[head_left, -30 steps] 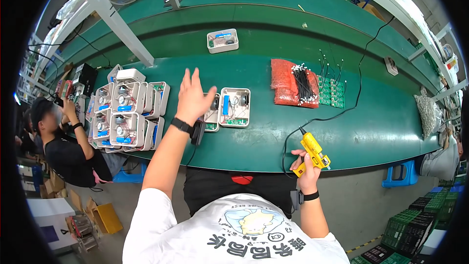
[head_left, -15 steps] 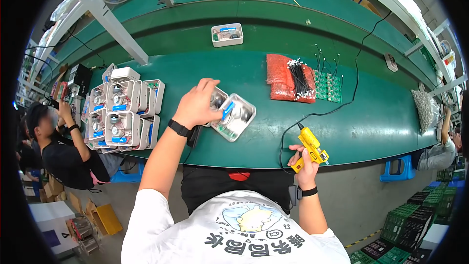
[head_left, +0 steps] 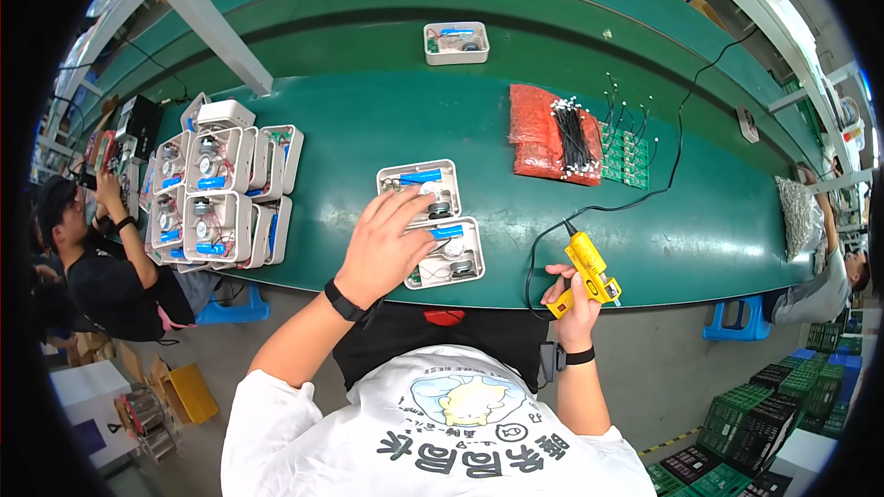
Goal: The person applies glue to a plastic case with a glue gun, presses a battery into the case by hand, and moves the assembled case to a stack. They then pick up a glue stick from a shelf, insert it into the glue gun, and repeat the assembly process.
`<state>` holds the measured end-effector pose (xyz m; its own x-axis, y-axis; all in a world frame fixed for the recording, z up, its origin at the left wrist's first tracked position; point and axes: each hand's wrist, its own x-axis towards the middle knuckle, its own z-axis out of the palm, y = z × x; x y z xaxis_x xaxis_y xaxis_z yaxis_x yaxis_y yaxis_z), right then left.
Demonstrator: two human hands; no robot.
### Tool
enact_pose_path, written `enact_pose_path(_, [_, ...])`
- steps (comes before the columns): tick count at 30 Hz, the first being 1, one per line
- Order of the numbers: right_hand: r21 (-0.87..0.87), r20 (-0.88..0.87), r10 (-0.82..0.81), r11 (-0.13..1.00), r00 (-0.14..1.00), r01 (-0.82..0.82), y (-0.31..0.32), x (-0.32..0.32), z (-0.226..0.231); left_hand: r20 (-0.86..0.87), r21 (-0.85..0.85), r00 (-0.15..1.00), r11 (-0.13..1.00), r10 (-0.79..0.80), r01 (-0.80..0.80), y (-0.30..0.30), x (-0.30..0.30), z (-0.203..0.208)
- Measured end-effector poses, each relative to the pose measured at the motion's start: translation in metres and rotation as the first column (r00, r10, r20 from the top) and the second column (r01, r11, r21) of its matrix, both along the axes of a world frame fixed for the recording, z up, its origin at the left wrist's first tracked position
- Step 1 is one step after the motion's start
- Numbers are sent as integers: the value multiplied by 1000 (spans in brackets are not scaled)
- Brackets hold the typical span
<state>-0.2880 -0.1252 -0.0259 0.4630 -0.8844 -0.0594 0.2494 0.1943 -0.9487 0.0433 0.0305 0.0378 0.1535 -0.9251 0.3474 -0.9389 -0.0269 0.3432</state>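
Observation:
Two white plastic housings lie flat in front of me on the green table, one behind the other: a far housing (head_left: 448, 171) and a near housing (head_left: 473, 248). Inside each are a blue battery cell, a round speaker-like part and a bit of green circuit board. My left hand (head_left: 387, 244) reaches over their left sides with its fingers stretched out, open; the fingertips overlap the far housing, and whether they touch it is hidden. On the right, my right hand (head_left: 575, 306) is closed around the handle of a yellow hot glue gun (head_left: 587, 265), whose nozzle points down to the right near the table edge.
Stacked white housings (head_left: 217, 186) stand at the left. Another housing (head_left: 457, 43) sits further back. Red bubble wrap (head_left: 534, 133), black cables (head_left: 575, 138) and green circuit boards (head_left: 626, 156) lie right of centre. A black cord (head_left: 635, 201) runs behind the glue gun. Co-workers sit on both sides.
The housing that was tilted in my left hand now lies flat nearest me, and the other shows fully behind it. My left hand has loosened its hold; my right hand keeps the glue gun.

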Motion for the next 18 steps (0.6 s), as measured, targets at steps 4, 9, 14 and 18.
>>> enact_pose_path(4, [-8, -10, -9, 1000, 1000, 9, 2, -1, 1, 69, 18, 994, 996, 84, -86, -4, -14, 3])
enact_pose_path(9, [-6, 5, -22, 1000, 1000, 22, 1, 1, 0, 110, 154, 991, 984, 74, -90, -14, -12, 10])
enact_pose_path(14, [6, 6, -19, 1000, 1000, 19, 3, 2, 2, 78, 159, 996, 987, -45, 32, -23, -7, 8])
enact_pose_path(18, [13, 7, -16, 1000, 1000, 16, 3, 2, 4, 17, 122, 987, 981, -157, 154, -18, -18, 20])
